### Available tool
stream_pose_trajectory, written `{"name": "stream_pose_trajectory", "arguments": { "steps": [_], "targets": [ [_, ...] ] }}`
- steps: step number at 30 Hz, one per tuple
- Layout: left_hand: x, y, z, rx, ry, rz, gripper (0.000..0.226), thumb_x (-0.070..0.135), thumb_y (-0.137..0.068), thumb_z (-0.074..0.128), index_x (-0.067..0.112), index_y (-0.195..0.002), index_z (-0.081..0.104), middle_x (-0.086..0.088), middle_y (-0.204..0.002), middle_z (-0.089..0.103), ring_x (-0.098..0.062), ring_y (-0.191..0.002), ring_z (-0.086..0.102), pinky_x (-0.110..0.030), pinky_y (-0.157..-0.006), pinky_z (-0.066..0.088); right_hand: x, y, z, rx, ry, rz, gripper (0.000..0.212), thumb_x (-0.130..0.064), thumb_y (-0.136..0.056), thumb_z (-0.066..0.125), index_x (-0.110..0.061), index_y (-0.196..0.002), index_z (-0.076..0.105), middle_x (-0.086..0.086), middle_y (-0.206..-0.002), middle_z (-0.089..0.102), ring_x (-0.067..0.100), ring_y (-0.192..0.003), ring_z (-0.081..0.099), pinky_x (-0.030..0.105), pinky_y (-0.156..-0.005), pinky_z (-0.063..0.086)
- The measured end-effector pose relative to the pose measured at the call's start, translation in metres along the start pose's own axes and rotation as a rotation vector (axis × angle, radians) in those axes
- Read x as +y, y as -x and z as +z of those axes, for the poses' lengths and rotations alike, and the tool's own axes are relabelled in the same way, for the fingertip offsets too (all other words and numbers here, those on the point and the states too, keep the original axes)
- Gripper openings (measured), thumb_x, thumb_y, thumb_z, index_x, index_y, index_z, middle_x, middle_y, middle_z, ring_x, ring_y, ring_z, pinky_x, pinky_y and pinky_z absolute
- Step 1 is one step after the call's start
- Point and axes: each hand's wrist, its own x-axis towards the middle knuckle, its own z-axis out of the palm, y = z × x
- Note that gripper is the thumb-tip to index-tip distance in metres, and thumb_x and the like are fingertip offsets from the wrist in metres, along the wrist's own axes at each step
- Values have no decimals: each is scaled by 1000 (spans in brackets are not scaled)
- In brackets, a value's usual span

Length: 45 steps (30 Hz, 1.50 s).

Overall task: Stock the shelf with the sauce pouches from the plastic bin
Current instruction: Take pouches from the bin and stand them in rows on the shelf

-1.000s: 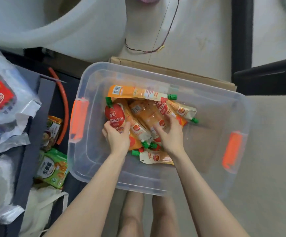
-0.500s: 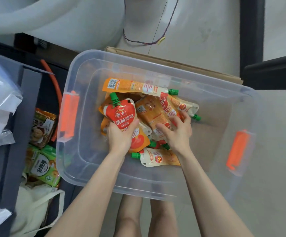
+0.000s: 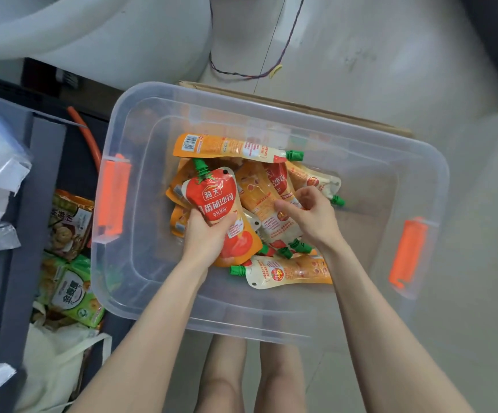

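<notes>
Two bare forearms come in from 6 o'clock over the near rim of the clear plastic bin [image 3: 152, 308], which stands on the floor with an orange latch [image 3: 113, 198] at its 9 o'clock end and another [image 3: 407, 251] at 3 o'clock. The left hand [image 3: 209, 236] is closed round the bottom of a red tomato pouch [image 3: 215, 195], thumb on its printed face and fingers behind, holding it upright with its green cap toward 12 o'clock, above the heap. The right hand [image 3: 313, 216] lies palm down at 3 o'clock of that pouch, thumb stretched toward 9 o'clock across an orange pouch [image 3: 259, 198] and fingers curled over its far edge; whether it has actually taken hold cannot be told. The other sauce pouches [image 3: 289, 272] lie jumbled in the middle of the bin floor, one long one [image 3: 233, 147] across the 12 o'clock side. Flat cardboard [image 3: 301, 107] shows just beyond the far rim. At 9 o'clock outside the bin, snack packets [image 3: 72, 222] sit in a dark shelf compartment near an orange hose [image 3: 85, 135].
</notes>
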Motion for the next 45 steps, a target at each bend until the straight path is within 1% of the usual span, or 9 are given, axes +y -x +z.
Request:
{"name": "stream_pose_trajectory", "arguments": {
  "steps": [6, 9, 13, 18, 22, 26, 31, 36, 45],
  "targets": [
    [5, 21, -8, -36, 132, 120, 44, 24, -81, 71, 19, -120, 54, 4, -114, 64, -13, -107, 60, -35, -89, 52, -7, 20, -18, 153, 148, -9, 13, -41, -79, 71, -29, -79, 65, -3, -83, 70, 25, -92, 65, 55, -92, 44],
    [19, 41, -15, -57, 186, 180, 35, 32, -77, 73, 28, -108, 57, 17, -101, 66, -3, -94, 65, -22, -75, 54, -12, 49, -37, 218, 171, -18, 24, -41, -77, 72, -26, -63, 60, -5, -64, 61, 21, -74, 60, 50, -84, 48],
    [41, 89, -28, -69, 290, 249, 24, 30, -74, 76, 24, -95, 64, 11, -90, 73, -7, -86, 70, -19, -65, 55, -31, 102, -57, 204, -26, -34, 22, -29, -78, 75, -11, -67, 66, 10, -62, 63, 17, -62, 52, 46, -65, 52],
    [48, 182, -56, -57, 433, 324, 37, 46, -67, 73, 22, -95, 66, 13, -91, 74, -7, -84, 70, -16, -60, 53, -62, 180, -72, 113, -258, -161, 26, -24, -82, 72, -16, -59, 63, -12, -52, 54, 3, -50, 49, 18, -46, 42],
    [31, 265, -77, 4, 589, 405, 30, 38, -69, 72, 23, -95, 68, 10, -92, 74, -8, -85, 70, -15, -62, 52, -82, 246, -85, -56, -304, -302, 29, -19, -88, 65, -30, -61, 68, -14, -54, 63, -1, -50, 58, 13, -45, 44],
    [-1, 345, -92, 127, 746, 459, 21, 36, -67, 74, 26, -86, 72, 3, -91, 75, -13, -85, 71, -19, -64, 53, -98, 313, -94, -253, -303, -409, 7, -20, -87, 64, -19, -81, 68, -6, -65, 71, 7, -55, 66, 16, -44, 47],
    [-44, 438, -119, 324, 871, 548, 24, 38, -61, 78, 30, -83, 73, 2, -89, 75, -13, -84, 71, -19, -64, 53, -122, 393, -86, -510, -245, -469, 16, -23, -83, 65, -13, -96, 69, 0, -74, 74, 13, -59, 70, 18, -43, 48],
    [-83, 516, -162, 614, 984, 584, 28, 40, -58, 78, 29, -83, 72, 2, -87, 75, -13, -82, 71, -20, -63, 53, -150, 472, -50, -747, -81, -587, 29, -35, -74, 71, -18, -98, 72, 9, -92, 75, 26, -81, 73, 33, -61, 57],
    [-156, 610, -254, 994, 1070, 592, 33, 45, -61, 77, 28, -88, 68, 8, -87, 75, -8, -80, 71, -23, -65, 52, -190, 592, 53, -1025, 95, -838, 20, -34, -76, 69, -17, -88, 72, 10, -86, 75, 27, -80, 72, 38, -68, 59]
  ]
}}
